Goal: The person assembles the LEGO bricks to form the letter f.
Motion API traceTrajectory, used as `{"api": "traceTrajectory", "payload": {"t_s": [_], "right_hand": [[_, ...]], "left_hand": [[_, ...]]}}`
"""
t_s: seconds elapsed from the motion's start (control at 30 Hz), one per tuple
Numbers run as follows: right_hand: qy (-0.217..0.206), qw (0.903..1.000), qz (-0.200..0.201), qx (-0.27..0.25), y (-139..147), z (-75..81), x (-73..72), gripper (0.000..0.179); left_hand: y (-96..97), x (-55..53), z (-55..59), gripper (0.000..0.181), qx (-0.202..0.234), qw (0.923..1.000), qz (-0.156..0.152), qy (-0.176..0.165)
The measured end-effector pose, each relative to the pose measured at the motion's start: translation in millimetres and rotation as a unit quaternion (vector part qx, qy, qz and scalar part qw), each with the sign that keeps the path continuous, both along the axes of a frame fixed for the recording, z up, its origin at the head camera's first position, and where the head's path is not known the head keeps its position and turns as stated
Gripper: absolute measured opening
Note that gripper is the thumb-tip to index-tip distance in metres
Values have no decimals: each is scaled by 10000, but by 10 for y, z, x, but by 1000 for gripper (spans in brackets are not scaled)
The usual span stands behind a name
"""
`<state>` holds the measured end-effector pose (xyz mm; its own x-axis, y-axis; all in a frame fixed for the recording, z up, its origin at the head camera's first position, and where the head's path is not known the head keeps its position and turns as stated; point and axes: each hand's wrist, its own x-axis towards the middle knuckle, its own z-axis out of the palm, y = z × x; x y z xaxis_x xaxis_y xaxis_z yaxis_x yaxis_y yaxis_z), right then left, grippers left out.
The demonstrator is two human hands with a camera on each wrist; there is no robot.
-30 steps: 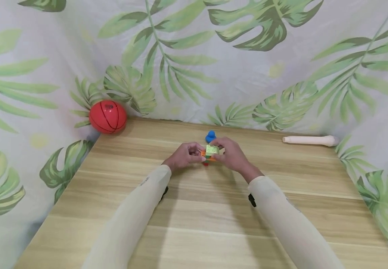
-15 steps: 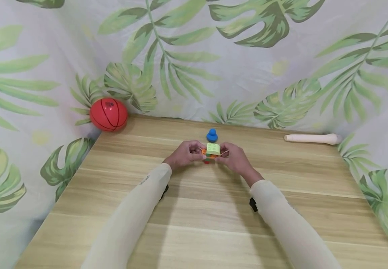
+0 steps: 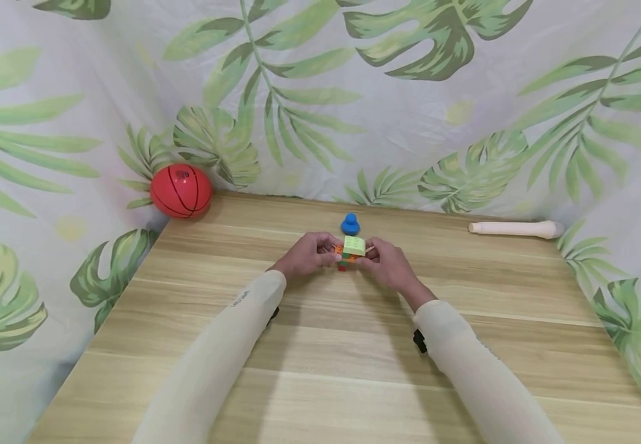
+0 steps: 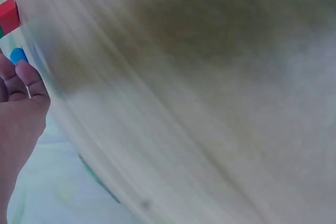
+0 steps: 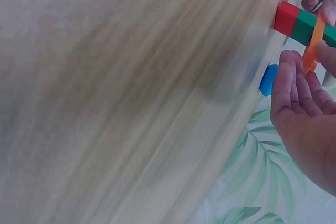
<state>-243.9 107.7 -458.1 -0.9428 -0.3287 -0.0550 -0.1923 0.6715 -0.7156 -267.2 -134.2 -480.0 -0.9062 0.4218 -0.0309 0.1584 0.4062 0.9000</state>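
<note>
A small stack of toy building bricks stands between my two hands over the table. Its top is a light green brick, with an orange piece crossing beneath. Lower down are green bricks and a red brick at the bottom. My left hand pinches the orange piece's left end between thumb and fingers. At the opposite end, my right hand pinches it too, thumb towards me and fingers behind. The left wrist view catches only part of the left hand and the red brick.
Just behind the stack sits a blue knobbed object. A red ball marked like a basketball lies at the far left corner. A pale stick-shaped object lies at the back right. A leaf-patterned curtain borders the wooden table.
My right hand has moved down from the light green brick's side to the orange piece, leaving that brick uncovered. The left hand has stayed nearly in place.
</note>
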Motion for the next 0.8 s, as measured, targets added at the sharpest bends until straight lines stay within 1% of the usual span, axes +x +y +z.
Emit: {"api": "traceTrajectory", "payload": {"t_s": [0.13, 0.23, 0.33, 0.4, 0.53, 0.67, 0.8], "right_hand": [[43, 10000, -44, 38, 29, -24, 13, 38], [-24, 9999, -138, 89, 55, -60, 13, 39], [-288, 9991, -283, 89, 70, -100, 15, 38], [-513, 9980, -356, 61, 72, -120, 20, 38], [-801, 9957, -453, 29, 69, -141, 38, 36], [-917, 9946, -495, 19, 71, -140, 61, 35], [-992, 9937, -500, -129, 74, -124, 74, 33]], "left_hand": [[35, 8, 13, 28, -490, 9986, -101, 196], [58, 24, -1, 30, -884, 9950, -281, 362], [90, 50, -26, 32, -1228, 9897, -489, 542], [117, 67, -40, 32, -1387, 9868, -541, 642], [167, 93, -61, 31, -1623, 9826, -502, 745], [202, 108, -67, 30, -1793, 9784, -583, 848], [223, 127, -66, 28, -1851, 9759, -629, 969]]}}
